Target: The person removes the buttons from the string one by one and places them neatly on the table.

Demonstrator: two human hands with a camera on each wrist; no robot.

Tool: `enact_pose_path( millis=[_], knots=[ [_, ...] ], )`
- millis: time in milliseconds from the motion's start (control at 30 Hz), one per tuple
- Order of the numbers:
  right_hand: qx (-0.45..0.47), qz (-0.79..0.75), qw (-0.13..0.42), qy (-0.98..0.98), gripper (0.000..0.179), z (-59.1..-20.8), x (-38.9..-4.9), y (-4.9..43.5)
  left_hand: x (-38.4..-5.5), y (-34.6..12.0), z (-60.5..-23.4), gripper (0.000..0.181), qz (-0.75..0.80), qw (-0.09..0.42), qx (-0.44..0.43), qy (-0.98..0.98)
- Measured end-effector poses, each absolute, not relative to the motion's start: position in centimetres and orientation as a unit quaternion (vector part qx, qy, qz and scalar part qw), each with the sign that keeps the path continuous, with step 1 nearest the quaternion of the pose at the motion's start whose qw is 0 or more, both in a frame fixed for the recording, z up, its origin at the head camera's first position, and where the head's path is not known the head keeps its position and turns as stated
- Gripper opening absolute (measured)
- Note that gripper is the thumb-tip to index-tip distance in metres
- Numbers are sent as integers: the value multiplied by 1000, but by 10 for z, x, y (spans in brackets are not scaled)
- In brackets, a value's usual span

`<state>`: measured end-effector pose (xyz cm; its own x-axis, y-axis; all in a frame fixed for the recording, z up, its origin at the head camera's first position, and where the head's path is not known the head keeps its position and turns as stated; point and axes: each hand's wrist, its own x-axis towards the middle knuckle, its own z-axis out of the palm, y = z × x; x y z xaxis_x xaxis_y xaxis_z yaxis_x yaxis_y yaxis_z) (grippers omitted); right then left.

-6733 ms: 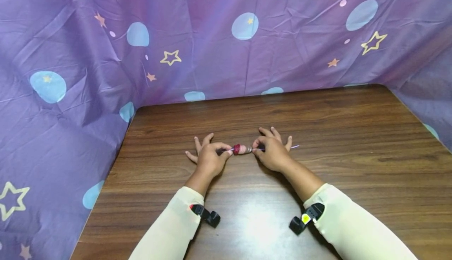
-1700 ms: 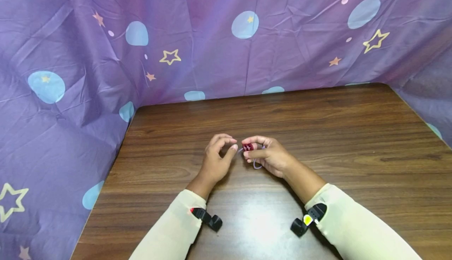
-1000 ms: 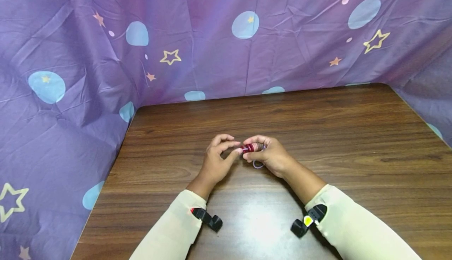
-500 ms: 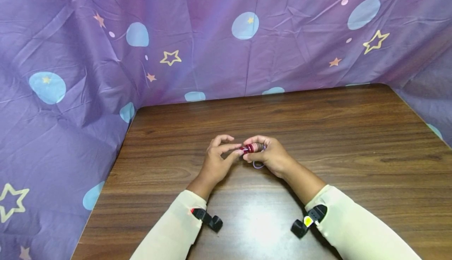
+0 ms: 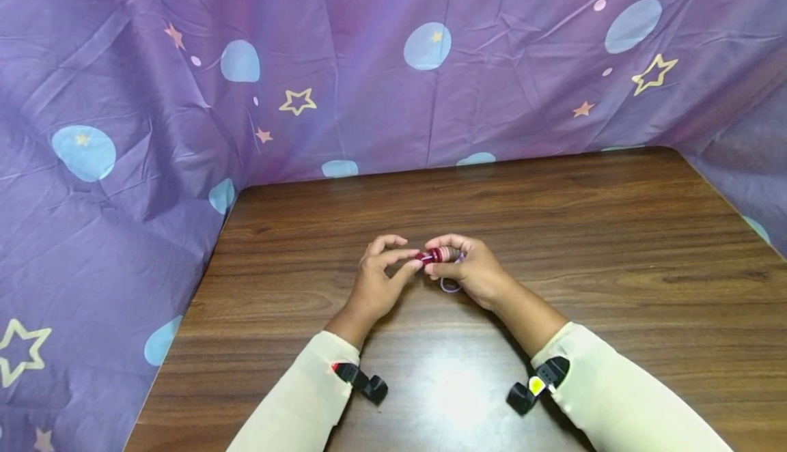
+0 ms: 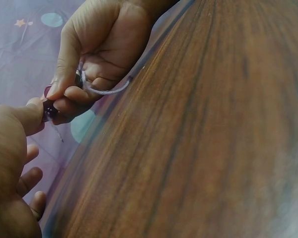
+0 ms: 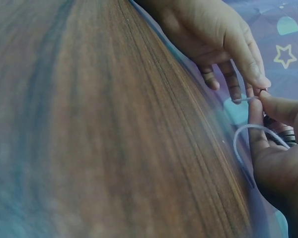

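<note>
In the head view my left hand [image 5: 376, 278] pinches a dark red piece [image 5: 424, 258] between thumb and index finger; up close in the left wrist view it is a button [image 6: 50, 109] with small holes. My right hand [image 5: 476, 274] holds a short stack of buttons [image 5: 447, 255], dark red, pink and grey-brown, strung on a purple cord [image 5: 449, 289]. A loop of that cord [image 7: 236, 141] hangs below the right palm. The short cord end [image 6: 58, 133] sticks out past the red button. Fingers partly hide the stack.
Both hands are over the middle of a brown wood-grain table [image 5: 584, 233]. Behind and to the left hangs a purple curtain [image 5: 369, 63] with stars and blue ovals. A black wrist camera [image 5: 363, 380] is strapped at each cream sleeve [image 5: 295, 397].
Earlier both hands held the cord stretched with the stack between them. The right hand then took the stack, and the left moved right to pinch the red button. Little differs since half a second ago.
</note>
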<state>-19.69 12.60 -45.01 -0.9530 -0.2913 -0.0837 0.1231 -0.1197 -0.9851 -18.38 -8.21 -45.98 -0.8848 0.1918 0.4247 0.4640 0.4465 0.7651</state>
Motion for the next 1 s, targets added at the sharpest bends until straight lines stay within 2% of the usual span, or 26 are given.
enact_pose_path(
  millis=[367,633,1000],
  knots=[
    [-60,-705,116,697,50,-448,-196,128,-184,-83,-461,28,-494,119,-212,-835],
    [-76,-689,98,714,49,-447,-196,128,-184,-83,-461,25,-491,103,-214,-838],
    [-73,-705,100,698,49,-449,-196,127,-184,-81,-460,16,-497,122,-226,-829]
  ],
)
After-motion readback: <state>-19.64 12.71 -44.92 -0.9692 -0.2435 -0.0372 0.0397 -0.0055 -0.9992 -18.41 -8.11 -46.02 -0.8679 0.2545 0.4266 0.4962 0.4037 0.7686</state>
